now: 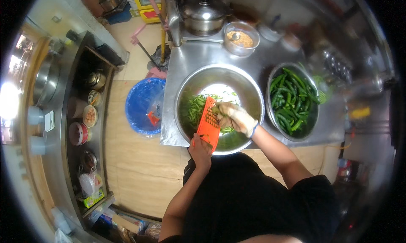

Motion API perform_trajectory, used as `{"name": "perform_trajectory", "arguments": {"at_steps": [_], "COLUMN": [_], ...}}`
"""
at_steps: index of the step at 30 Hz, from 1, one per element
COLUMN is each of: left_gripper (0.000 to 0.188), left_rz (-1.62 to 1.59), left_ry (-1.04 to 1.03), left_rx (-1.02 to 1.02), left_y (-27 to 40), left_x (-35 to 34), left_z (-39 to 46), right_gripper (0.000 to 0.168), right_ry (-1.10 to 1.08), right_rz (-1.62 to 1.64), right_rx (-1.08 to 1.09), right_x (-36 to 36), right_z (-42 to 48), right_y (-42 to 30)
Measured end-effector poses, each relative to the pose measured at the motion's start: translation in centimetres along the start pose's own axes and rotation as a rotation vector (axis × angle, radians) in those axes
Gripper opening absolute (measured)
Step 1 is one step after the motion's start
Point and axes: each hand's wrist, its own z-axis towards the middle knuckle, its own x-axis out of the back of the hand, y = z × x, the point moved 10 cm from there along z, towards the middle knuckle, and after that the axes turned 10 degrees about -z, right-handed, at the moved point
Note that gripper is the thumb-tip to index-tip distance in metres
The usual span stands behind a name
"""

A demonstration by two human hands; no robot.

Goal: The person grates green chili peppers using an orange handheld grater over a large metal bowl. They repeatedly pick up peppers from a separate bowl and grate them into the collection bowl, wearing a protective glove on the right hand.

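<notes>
An orange plastic grater (208,128) slants inside a large steel bowl (250,81) on a steel table. My bare left hand (200,150) is closed on the grater's lower end near the bowl's front rim. In a pale work glove, my right hand (234,116) bends over the grater's toothed face; a bit of green shows at its fingers, but what it holds is mostly hidden. Shredded green vegetable (196,109) lies in the bowl, mostly left of the grater. To the right, an oval steel basin (270,116) holds many long green peppers or cucumbers (290,100).
Behind the bowl stand a clear tub (241,49) with crumbly tan contents and a lidded steel pot (204,17). A blue lined bin (133,106) is on the floor left of the table. Shelving (71,116) with containers and eggs runs along the left.
</notes>
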Motion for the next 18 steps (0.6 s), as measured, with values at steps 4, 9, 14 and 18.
{"name": "perform_trajectory", "arguments": {"at_steps": [4, 9, 14, 18], "left_gripper": [0.037, 0.039, 0.039, 0.038], "left_rz": [-0.012, -0.018, -0.034, -0.054], "left_ry": [0.014, 0.015, -0.006, -0.020], "left_rx": [-0.011, 0.010, -0.008, 0.010], "left_y": [-0.2, 0.0, 0.3, 0.2], "left_x": [0.4, -0.2, -0.1, -0.3], "left_z": [0.2, -0.4, -0.3, 0.0], "right_gripper": [0.055, 0.051, 0.048, 0.043], "right_ry": [0.003, 0.191, 0.326, 0.212], "right_rz": [-0.680, -1.551, -1.596, -1.750], "right_rx": [0.194, 0.342, 0.433, 0.387], "right_x": [-4.3, -7.5, -5.8, -6.7], "right_z": [-6.2, -7.3, -4.1, -4.2], "right_y": [-2.6, -2.4, -2.2, -2.1]}}
